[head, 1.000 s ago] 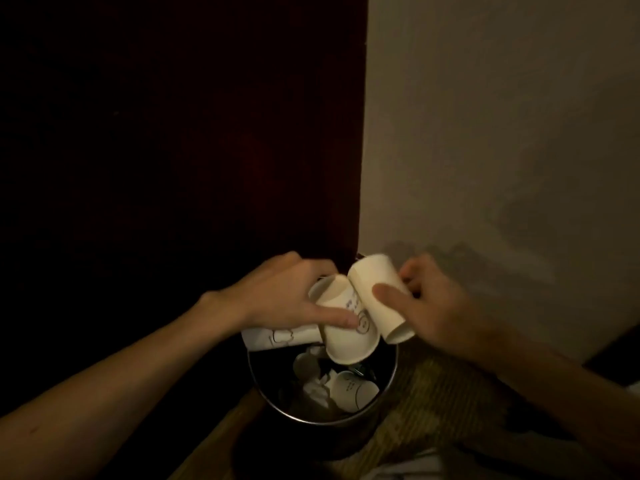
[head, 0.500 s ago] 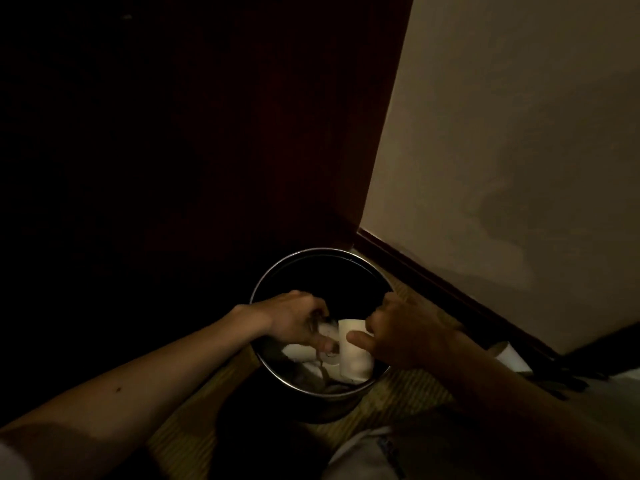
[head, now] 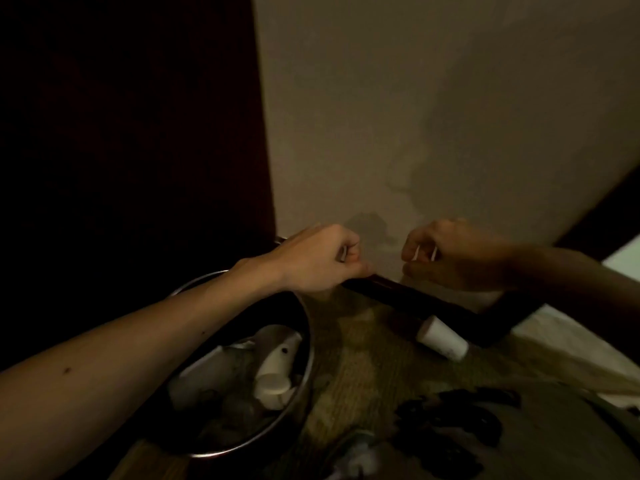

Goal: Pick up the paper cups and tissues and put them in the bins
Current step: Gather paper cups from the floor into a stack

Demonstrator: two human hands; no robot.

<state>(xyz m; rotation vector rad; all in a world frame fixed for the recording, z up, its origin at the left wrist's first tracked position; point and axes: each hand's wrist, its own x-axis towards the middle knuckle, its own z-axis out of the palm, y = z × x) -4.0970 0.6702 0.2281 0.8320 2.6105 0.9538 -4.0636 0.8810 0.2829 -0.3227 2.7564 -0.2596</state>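
Hands curled: left (head: 322,259) empty; right (head: 450,259) unclear.

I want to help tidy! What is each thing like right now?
Round shiny metal bin: upright, open, part filled.
White paper cups in the bin: lying tumbled inside.
White paper cup on the floor: on its side, not picked up.
Left hand: curled, holding nothing seen.
Right hand: curled, white slivers in its grip, unclear what.

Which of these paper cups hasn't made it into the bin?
The cup on the floor, lying on its side by the dark skirting board, right of the bin. The other cups lie inside the bin.
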